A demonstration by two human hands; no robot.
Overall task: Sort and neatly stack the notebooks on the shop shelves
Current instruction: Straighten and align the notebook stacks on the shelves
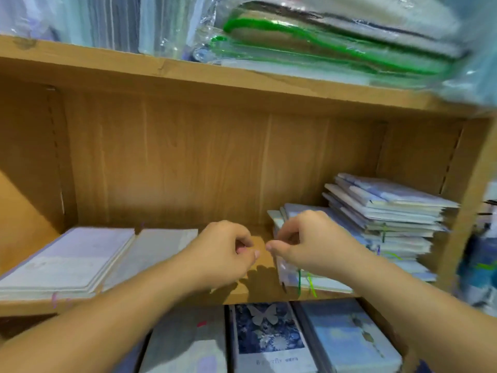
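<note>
Both hands work at the low stack (328, 285) on the middle shelf (263, 281). The right hand (309, 243) lies over its top. The curled fingers and thumb seem to pinch the left edge of the uppermost notebook, though blur leaves the contact uncertain. That hold would suit lifting or squaring it. The left hand (223, 251) hangs just left of the low stack, over bare board, fingers curled in with nothing visible in them. It is probably placed to take whatever comes across.

The low stack lies flat, its long axis running front to back. Green ribbon markers spill over its near edge, so the notebooks' feet point at the person. Just right of it, the tall stack (387, 211) sits fanned and skewed, its long axes turned diagonally. Well left of it, the lilac notebooks (78, 254) lie flat and tidier.
</note>
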